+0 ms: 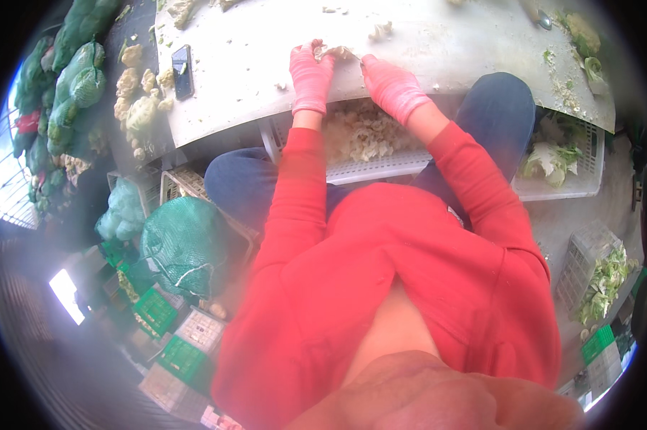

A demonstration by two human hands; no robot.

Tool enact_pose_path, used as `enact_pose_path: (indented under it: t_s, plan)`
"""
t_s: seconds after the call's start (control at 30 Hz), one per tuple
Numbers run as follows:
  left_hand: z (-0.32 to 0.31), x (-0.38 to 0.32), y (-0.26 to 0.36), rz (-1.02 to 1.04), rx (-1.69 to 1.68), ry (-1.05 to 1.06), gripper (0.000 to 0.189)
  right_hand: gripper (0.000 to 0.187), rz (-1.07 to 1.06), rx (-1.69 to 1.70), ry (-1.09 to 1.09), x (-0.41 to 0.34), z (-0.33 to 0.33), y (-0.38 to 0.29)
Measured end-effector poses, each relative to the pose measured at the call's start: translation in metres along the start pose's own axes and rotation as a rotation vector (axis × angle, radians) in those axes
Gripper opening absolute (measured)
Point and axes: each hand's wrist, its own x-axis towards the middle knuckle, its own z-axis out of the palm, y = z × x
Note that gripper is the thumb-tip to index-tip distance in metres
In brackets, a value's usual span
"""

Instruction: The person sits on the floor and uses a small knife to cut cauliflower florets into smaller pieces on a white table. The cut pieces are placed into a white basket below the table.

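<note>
My left hand (311,78), in a pink glove, pinches a ragged piece of cauliflower (335,52) just above the white tabletop (237,75). In my right hand (392,86), also gloved in pink, is a small tool that looks like a knife (359,59); its thin tip meets the right end of the piece, and my fingers hide most of it. Below the table edge, between my knees, a white plastic crate (380,167) holds many cut cauliflower florets (369,134). A loose cauliflower scrap (380,31) lies beyond my hands.
A smartphone (182,72) lies at the table's left, beside cauliflower pieces (141,113). Green net sacks (79,80) are stacked far left; another net bag (181,244) stands by my left side. A crate of leaves (592,161) sits right. A metal utensil (544,20) lies top right.
</note>
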Motion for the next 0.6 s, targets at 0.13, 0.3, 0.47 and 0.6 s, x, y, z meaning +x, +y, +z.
enact_pose_path:
  t_s: [0.13, 0.3, 0.47, 0.6]
  plan:
    - [-0.004, -0.014, 0.000, -0.008, -0.003, 0.009, 0.041, 0.022, -0.028, -0.124, -0.066, 0.015, -0.002, -0.010]
    - [-0.003, -0.012, 0.000, -0.009, -0.034, 0.008, 0.039, 0.025, -0.034, -0.156, -0.120, 0.033, 0.004, -0.015]
    - [0.009, -0.018, -0.012, -0.038, -0.197, 0.039, 0.038, 0.027, -0.090, -0.167, -0.125, 0.059, 0.018, -0.015]
    - [0.015, -0.021, -0.035, -0.065, -0.353, 0.052, 0.037, 0.038, 0.351, 0.960, -0.317, 0.057, 0.007, 0.010]
